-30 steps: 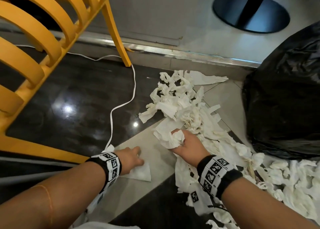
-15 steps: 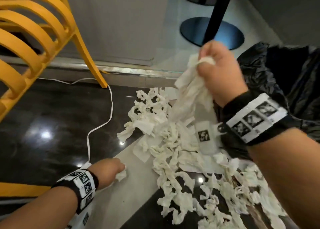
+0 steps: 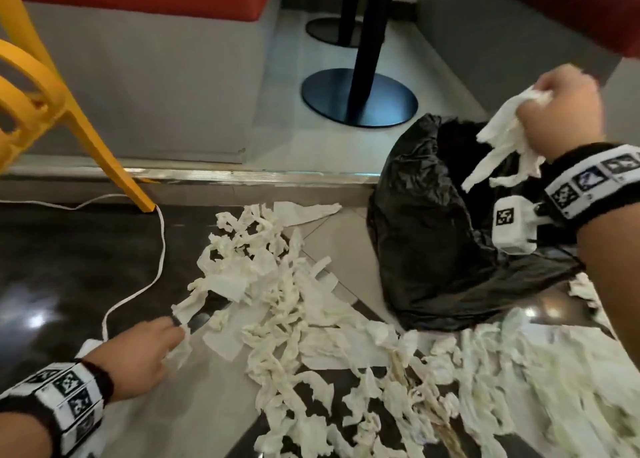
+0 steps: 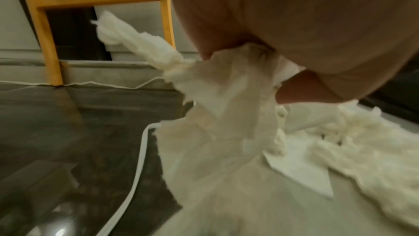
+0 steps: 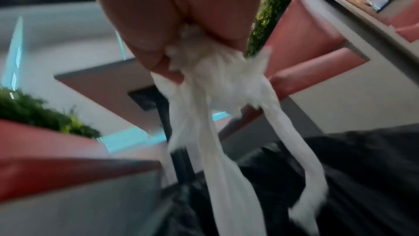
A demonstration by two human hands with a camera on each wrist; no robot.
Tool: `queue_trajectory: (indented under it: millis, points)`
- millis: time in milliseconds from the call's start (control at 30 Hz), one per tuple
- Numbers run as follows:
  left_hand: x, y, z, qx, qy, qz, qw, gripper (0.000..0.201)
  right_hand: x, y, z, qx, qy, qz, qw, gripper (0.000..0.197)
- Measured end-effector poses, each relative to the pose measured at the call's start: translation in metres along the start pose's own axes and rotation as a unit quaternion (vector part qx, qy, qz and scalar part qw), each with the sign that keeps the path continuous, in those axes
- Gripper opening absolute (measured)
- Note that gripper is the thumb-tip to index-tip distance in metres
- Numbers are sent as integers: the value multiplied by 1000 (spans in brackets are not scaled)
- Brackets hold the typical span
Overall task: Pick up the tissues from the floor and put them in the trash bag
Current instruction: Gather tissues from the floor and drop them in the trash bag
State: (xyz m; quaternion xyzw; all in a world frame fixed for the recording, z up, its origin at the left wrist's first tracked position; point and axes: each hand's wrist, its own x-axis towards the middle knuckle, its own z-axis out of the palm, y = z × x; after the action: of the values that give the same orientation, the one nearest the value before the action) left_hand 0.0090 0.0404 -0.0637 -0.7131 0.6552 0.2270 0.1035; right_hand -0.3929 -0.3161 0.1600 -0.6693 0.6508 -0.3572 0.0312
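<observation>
Torn white tissues (image 3: 287, 305) lie scattered over the floor, from centre to lower right. A black trash bag (image 3: 429, 222) stands open at the right. My right hand (image 3: 557, 111) is raised over the bag's mouth and grips a bunch of tissues (image 3: 502, 146) whose strips hang down (image 5: 226, 114). My left hand (image 3: 156, 346) is low at the pile's left edge and clutches a crumpled tissue (image 4: 217, 96) that trails to the floor.
A yellow chair (image 3: 69, 118) stands at the left, its leg beside a white cable (image 3: 152, 267) that runs across the dark floor. A black table base (image 3: 360, 97) and pole sit behind the bag. Red seating lines the back.
My right hand has swung its bunch of tissues from above the pile to over the bag's mouth. My left hand slid right to the pile's edge, still holding tissue.
</observation>
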Motion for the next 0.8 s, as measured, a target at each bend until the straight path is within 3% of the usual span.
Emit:
queue_trajectory:
  millis: [33, 100, 133, 200, 267, 333, 433, 533, 633, 733, 800]
  points:
    - [1, 5, -12, -15, 8, -2, 1000, 21, -8, 0, 3, -49, -80, 19, 995, 36]
    - [9, 14, -37, -45, 18, -23, 999, 31, -14, 21, 16, -162, -266, 43, 949, 56]
    - [14, 22, -53, -64, 31, -30, 997, 37, -14, 26, 14, -208, -323, 36, 923, 68]
    - [28, 39, -84, -89, 68, -38, 993, 44, -8, 34, 11, -220, -371, 44, 901, 83]
    - [45, 69, -124, -96, 105, -47, 989, 46, -6, 38, 0, -172, -350, 44, 920, 85]
    - [67, 109, -165, -117, 190, -24, 974, 42, 3, 45, -12, -107, -281, 42, 953, 76]
    - [100, 186, -222, -197, 347, 74, 914, 43, 15, 60, -30, 7, -169, 48, 984, 59]
    - [130, 279, -262, -254, 417, 168, 857, 42, 22, 74, -43, 113, -67, 67, 989, 51]
    - [154, 364, -275, -202, 386, 249, 865, 43, 28, 78, -53, 171, -29, 81, 981, 40]
    - [177, 413, -267, -63, 269, 256, 926, 52, 33, 78, -61, 220, 8, 79, 972, 37]
    - [185, 422, -260, 5, 197, 234, 952, 64, 35, 76, -63, 225, 16, 66, 972, 37]
